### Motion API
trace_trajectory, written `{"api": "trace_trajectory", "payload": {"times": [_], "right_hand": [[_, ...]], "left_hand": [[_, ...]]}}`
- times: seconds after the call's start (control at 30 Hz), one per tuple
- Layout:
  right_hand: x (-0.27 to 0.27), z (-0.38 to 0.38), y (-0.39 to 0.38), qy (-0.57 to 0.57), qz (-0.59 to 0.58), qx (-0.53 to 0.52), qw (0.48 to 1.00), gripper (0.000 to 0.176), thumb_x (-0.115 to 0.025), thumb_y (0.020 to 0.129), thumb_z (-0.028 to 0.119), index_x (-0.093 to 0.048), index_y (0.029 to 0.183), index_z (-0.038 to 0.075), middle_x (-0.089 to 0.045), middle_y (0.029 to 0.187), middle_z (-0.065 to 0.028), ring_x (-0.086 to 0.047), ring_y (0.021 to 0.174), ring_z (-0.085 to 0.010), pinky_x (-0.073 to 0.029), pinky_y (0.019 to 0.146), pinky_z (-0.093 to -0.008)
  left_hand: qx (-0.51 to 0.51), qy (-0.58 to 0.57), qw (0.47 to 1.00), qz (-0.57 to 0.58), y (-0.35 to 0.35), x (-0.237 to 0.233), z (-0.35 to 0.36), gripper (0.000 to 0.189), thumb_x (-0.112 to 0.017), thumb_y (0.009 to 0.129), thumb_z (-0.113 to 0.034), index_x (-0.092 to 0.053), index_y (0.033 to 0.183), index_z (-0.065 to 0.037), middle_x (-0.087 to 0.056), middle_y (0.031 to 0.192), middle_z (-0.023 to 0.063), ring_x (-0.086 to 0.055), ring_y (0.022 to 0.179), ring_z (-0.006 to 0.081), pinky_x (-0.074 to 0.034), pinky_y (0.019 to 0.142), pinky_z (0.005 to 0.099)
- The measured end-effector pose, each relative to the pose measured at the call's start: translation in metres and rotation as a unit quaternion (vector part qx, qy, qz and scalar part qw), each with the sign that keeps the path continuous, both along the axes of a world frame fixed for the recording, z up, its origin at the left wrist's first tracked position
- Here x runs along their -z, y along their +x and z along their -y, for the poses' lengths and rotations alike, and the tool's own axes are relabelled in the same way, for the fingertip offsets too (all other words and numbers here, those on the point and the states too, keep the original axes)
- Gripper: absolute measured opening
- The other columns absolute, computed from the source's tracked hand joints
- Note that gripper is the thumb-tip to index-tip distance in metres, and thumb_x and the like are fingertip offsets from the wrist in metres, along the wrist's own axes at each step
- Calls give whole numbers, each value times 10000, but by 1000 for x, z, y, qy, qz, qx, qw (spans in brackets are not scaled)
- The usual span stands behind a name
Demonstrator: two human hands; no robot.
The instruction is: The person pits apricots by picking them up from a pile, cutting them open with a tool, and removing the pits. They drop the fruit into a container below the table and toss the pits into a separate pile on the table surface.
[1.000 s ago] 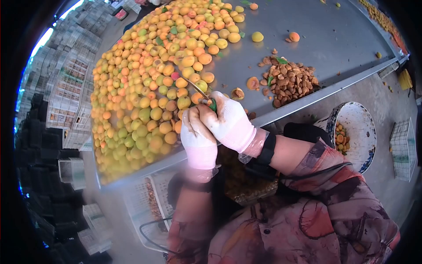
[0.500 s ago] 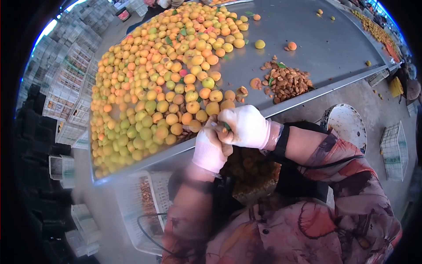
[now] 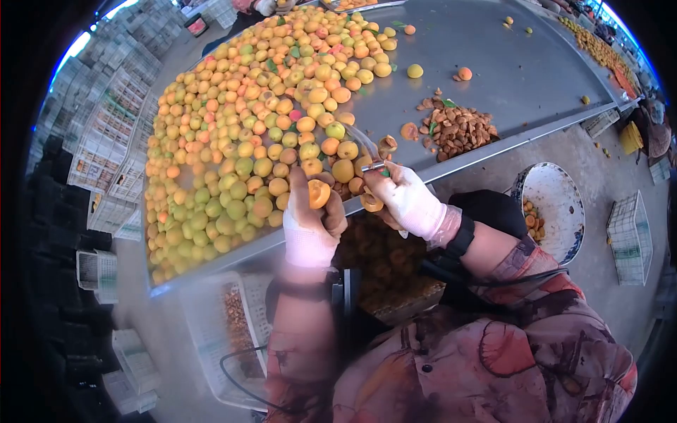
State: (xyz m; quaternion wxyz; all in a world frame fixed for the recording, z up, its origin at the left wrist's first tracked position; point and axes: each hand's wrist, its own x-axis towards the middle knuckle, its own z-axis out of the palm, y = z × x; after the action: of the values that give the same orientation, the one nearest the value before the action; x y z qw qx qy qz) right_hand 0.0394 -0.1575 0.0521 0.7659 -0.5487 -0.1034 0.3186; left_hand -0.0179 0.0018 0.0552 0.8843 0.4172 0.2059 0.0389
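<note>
In white fingerless-looking gloves, both my hands are over the near edge of the metal table [image 3: 465,166]. Between the thumb and fingers of my left hand [image 3: 310,236] is a cut apricot half [image 3: 319,194], its hollow facing up. My right hand [image 3: 416,208] grips a small knife [image 3: 374,167] with a bit of green at the handle; its thin blade points up and away. Another apricot half [image 3: 371,202] sits under the fingers of that same hand. Just beyond the hands lie whole apricots [image 3: 343,170] from the large heap.
A pile of apricot pits [image 3: 462,130] lies near the table edge. Below stand a crate of cut fruit [image 3: 395,282], a white crate with pits [image 3: 204,338] and a round white tub [image 3: 564,211]. Stacked crates [image 3: 116,134] line the left. Another person's gloved hands [image 3: 271,7] show at the far end.
My hands were together around a fruit and have moved apart, left and right. An apricot half now shows in each, and the knife blade has come into sight.
</note>
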Motion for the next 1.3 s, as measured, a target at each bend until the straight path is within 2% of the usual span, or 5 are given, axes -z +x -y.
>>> {"api": "trace_trajectory", "payload": {"times": [0.07, 0.13, 0.4, 0.97, 1.3], "right_hand": [[1, 5, 2, 7, -38, -7, 999, 210, -556, 977, 264, -546, 1081, 81, -527, 718, 29, -481, 584, -39, -380, 490, -208], [11, 8, 10, 32, -52, -26, 998, 210, -552, 980, 275, -546, 1081, 92, -539, 730, 30, -487, 581, -39, -382, 483, -203], [11, -2, 16, 53, 1, 64, 997, 224, -538, 983, 254, -559, 1095, 62, -574, 786, -10, -473, 524, -64, -361, 438, -211], [11, -5, 25, 77, -98, 44, 991, 139, -570, 956, 175, -585, 1040, 65, -575, 732, -20, -523, 513, -102, -402, 437, -250], [21, 1, 31, -62, 343, 52, 936, 170, -645, 851, 109, -618, 989, 15, -631, 829, -166, -649, 816, -287, -516, 730, -361]], "left_hand": [[49, 206, 977, 34, -3, -1, 1, 337, -442, 1013, -345, -535, 865, -57, -476, 629, 34, -363, 444, 108, -270, 403, 241], [135, 573, 791, 164, -6, -2, -9, 142, -470, 940, -110, -567, 930, -7, -578, 749, 60, -515, 561, 129, -396, 476, 247], [108, 290, 950, 42, 5, 3, 22, 311, -679, 875, -79, -617, 1153, 45, -615, 878, 22, -504, 697, 61, -403, 601, 205], [57, 199, 974, 92, 12, 13, 25, 385, -650, 902, -133, -552, 1222, 57, -603, 950, 29, -540, 758, 89, -417, 671, 211], [11, 321, 940, 115, 15, 16, 17, 295, -587, 933, -121, -611, 1168, 56, -624, 955, 80, -584, 774, 111, -482, 708, 241]]}}
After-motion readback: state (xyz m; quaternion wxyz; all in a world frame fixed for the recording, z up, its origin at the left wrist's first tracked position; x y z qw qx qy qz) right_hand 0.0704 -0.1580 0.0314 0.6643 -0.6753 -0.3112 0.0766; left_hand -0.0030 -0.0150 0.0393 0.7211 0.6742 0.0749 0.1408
